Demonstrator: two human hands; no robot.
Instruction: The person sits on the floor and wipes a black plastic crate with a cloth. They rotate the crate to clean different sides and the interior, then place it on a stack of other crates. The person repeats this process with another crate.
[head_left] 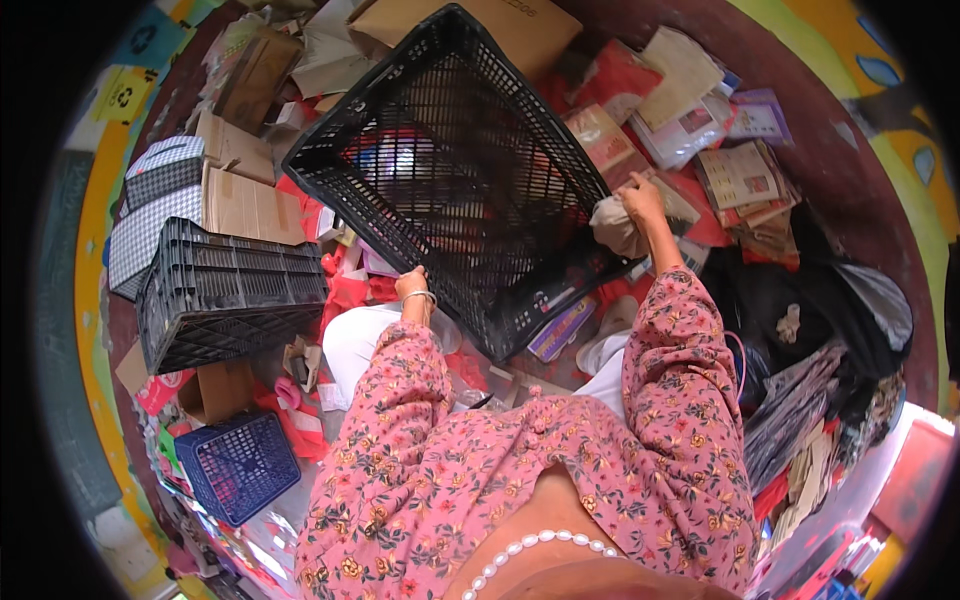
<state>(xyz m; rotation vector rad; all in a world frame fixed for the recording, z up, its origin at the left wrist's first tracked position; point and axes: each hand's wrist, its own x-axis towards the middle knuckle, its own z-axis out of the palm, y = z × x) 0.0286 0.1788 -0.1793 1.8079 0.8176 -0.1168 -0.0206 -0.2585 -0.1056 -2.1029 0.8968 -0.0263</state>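
In the head view, a black slatted plastic crate [402, 246] sits toward 12 o'clock. At 9 o'clock, the left hand [412, 284] clamps its near rim; at 2 o'clock, the right hand [643, 200] clutches a crumpled beige bundle [617, 230].

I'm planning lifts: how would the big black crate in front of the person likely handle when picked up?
The black crate is probably stiff, since its walls hold a clear boxy shape. It looks light for its size, being mostly open lattice. With the left hand gripping its rim, the far end may dip.
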